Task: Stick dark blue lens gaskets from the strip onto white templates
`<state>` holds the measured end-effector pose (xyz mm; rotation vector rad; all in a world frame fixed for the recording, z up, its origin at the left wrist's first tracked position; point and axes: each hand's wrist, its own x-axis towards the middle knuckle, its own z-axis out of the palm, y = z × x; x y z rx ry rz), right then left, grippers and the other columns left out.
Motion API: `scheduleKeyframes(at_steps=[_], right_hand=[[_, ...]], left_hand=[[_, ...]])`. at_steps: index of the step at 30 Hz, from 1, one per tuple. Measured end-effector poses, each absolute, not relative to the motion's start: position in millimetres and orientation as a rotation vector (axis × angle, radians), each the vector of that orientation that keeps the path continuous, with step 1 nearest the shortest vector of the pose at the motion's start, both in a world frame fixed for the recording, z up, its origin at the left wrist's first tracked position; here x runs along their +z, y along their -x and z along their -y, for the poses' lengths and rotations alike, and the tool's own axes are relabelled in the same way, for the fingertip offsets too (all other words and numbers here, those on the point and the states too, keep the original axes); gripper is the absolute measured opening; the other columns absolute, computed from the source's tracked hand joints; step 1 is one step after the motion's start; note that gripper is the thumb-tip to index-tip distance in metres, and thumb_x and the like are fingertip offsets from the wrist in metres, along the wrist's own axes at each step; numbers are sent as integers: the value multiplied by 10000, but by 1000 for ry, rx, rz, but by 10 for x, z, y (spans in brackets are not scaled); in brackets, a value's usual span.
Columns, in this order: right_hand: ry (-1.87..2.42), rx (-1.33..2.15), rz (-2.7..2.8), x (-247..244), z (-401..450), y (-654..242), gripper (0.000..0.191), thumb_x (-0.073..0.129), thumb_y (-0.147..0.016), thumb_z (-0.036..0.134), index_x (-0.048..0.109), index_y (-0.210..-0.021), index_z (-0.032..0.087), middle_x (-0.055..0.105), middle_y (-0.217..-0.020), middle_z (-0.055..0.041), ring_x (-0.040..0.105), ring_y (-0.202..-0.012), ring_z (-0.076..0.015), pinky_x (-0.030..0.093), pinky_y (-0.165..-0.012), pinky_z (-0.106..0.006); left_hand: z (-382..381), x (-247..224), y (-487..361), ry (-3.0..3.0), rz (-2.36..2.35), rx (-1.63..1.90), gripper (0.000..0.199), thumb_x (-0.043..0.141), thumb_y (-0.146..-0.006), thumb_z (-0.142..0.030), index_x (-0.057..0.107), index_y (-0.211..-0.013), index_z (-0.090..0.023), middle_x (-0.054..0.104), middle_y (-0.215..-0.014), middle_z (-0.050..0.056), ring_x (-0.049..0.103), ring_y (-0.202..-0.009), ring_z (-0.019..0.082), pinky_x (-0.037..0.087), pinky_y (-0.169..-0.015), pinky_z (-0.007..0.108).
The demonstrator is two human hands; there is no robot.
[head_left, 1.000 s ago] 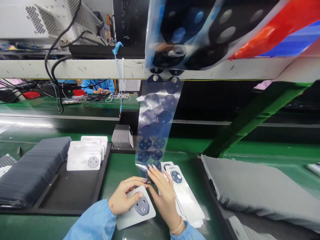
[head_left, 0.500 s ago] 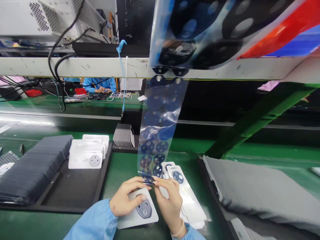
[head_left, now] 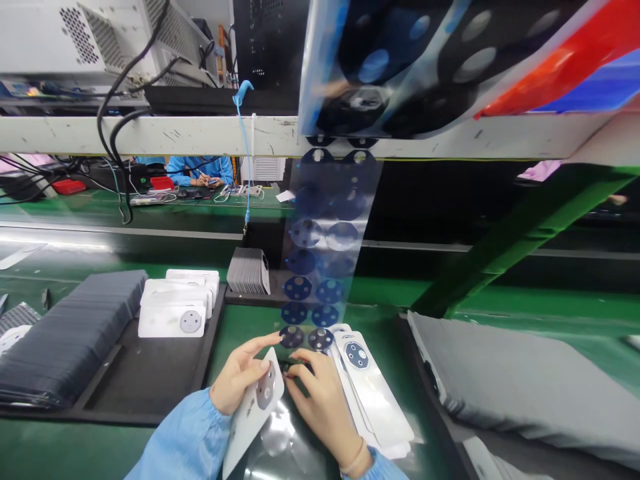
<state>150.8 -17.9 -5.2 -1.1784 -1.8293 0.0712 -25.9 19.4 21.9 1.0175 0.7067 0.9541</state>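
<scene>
My left hand [head_left: 239, 381] holds a white card [head_left: 251, 413] with a grey lens-shaped part on it, tilted up on its edge. My right hand [head_left: 320, 403] pinches a small dark round sticker at the card's upper edge, right below the hanging clear film strip [head_left: 320, 267] that carries pairs of dark blue round stickers. The strip runs down from a roll near the camera at the top. A fanned pile of white cards [head_left: 373, 393], the top one bearing a blue sticker, lies just right of my right hand.
A black tray [head_left: 145, 380] at left holds a stack of dark sheets [head_left: 65, 340] and stacked white cards [head_left: 175, 310]. A grey foam pad [head_left: 520, 393] lies at right. A white shelf beam [head_left: 150, 137] crosses overhead. Another person in blue [head_left: 197, 172] works far behind.
The card lay flat under my left hand; now it is tipped up on edge. My right hand has come down from the strip's end to the card with a sticker.
</scene>
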Motion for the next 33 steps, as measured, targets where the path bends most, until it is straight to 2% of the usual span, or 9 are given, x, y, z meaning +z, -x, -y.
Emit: scheduleKeyframes(at_steps=[2,3,6,8,10,15,17,24,33], right_hand=[[1162,394,1818,-45,190,-1493,135,631,-796,100,582,-778,225,634,-888,-35,607,-827,-211,490,-718,-342],[1148,568,1767,-40,191,-1491,145,655,-782,110,569,-756,225,632,-864,-24,606,-817,-206,488,-720,-335],[1111,992,1416,-31,170,-1513,182,733,-756,206,560,-702,219,644,-787,-6,601,-761,-190,481,-724,-322],[1110,1110,1128,-41,136,-1546,221,778,-728,297,576,-705,211,649,-750,-6,594,-716,-181,482,-699,-316],[1115,1131,937,-60,101,-1578,272,797,-707,367,576,-722,208,648,-747,-9,596,-695,-175,490,-669,-311],[1082,1135,810,-54,85,-1604,335,815,-681,392,531,-689,215,628,-732,-1,593,-673,-160,488,-582,-270],[1065,1139,800,-32,103,-1589,352,828,-664,385,519,-671,216,620,-712,4,600,-678,-164,494,-577,-267],[1059,1131,815,-14,139,-1527,397,844,-640,381,485,-630,212,640,-748,-7,640,-683,-167,543,-635,-294],[1157,1059,863,-68,134,-1493,390,837,-647,392,493,-621,210,664,-776,-31,652,-678,-173,534,-590,-280]], left_hand=[[-214,207,244,-995,-767,949,442,725,-782,-361,665,-1188,-197,711,-739,37,597,-530,119,479,-539,235],[-227,196,237,-988,-819,982,434,721,-787,-359,664,-1184,-193,714,-750,33,608,-563,125,486,-567,237],[-271,154,226,-969,-1051,1191,368,723,-778,-367,692,-1096,-186,714,-1051,74,654,-840,181,507,-729,258],[-293,129,226,-942,-1199,1311,351,708,-783,-395,684,-1068,-191,681,-1153,77,639,-974,207,502,-796,268],[-294,117,225,-923,-1281,1370,363,688,-791,-426,656,-1070,-196,684,-1129,75,648,-974,209,507,-790,275],[-184,132,165,-1038,-1254,1337,382,663,-802,-461,543,-1075,-222,699,-908,23,665,-651,156,516,-592,263],[-125,133,121,-1089,-1213,1308,362,659,-808,-464,512,-1042,-230,684,-889,10,662,-625,147,517,-572,257],[-55,98,36,-1089,-1013,1099,306,617,-866,-425,471,-1044,-224,728,-955,49,708,-758,186,534,-628,267],[-52,62,2,-1006,-822,1019,544,640,-857,-409,416,-1318,-225,678,-1228,136,693,-996,276,548,-795,362]])
